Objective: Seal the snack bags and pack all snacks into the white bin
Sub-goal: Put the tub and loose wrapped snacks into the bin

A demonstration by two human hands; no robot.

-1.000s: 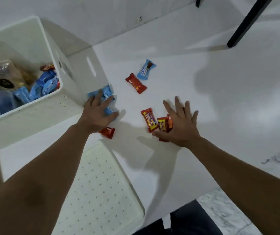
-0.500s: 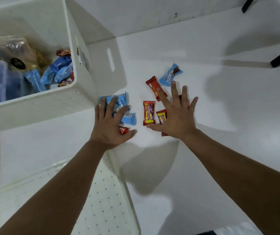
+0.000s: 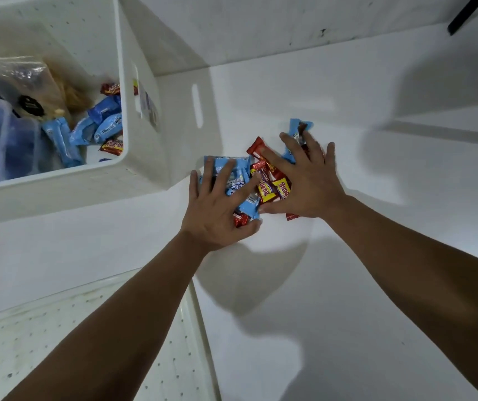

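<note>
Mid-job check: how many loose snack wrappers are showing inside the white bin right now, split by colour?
Blue wrappers: 4
Red wrappers: 2
Total: 6 showing loose in the white bin; others may be hidden underneath.

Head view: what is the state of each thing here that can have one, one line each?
White bin: open on top, partly filled with snacks.
Loose snacks: bunched into one pile on the table, not yet in the bin.
Left hand: fingers spread, pressing on the blue wrappers.
Right hand: fingers spread, pressing on the red wrappers.
Lid: off the bin, lying flat nearby.
</note>
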